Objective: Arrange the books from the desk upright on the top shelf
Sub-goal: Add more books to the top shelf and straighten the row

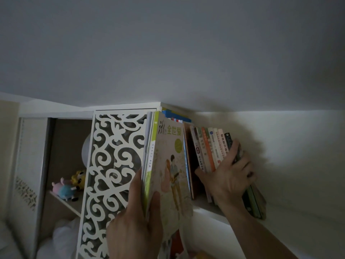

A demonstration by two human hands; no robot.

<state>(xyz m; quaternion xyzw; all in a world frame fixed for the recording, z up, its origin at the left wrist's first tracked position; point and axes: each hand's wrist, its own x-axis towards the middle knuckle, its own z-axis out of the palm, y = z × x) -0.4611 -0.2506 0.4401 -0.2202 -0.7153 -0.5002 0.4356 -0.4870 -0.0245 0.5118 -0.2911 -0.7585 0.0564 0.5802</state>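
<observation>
My left hand [136, 217] grips a stack of thin books [168, 165] upright by its lower edge; the front cover is pale with green trim and a drawn couple. The stack stands at the left end of the top shelf [209, 210], against the fretwork panel. My right hand [229, 176] is wrapped around a row of upright books [211, 148] with white, orange and dark spines, pressing them together toward the right wall. A gap lies between the two groups, with a brown book [189, 161] leaning in it.
A white cut-out fretwork panel [112, 174] fronts the cabinet on the left. Behind it, plush toys [69, 186] lie on a lower shelf. Blue and coloured items [177, 117] sit behind the stack. The white wall [289, 156] bounds the shelf on the right, with the ceiling close above.
</observation>
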